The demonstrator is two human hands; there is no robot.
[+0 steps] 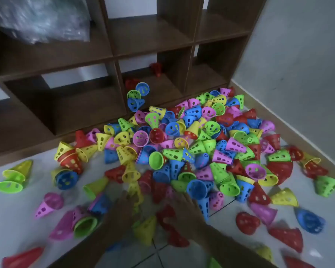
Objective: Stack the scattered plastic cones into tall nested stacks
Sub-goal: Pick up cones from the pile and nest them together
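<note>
White floor tiles [12, 219] below the wooden shelf unit [112, 53] are carrying a loose heap of perforated plastic cones [182, 151] spreading from centre to 3 o'clock, barely any nesting, while the left hand [124, 207] and right hand [184, 211] are reaching in at 6 o'clock, too blurred to tell their grip.

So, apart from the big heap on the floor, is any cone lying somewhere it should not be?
Yes. A few cones have strayed into the shelf: a red cone deep in a low compartment, and a blue cone with a green cone at its front edge. No damage is visible.
</note>
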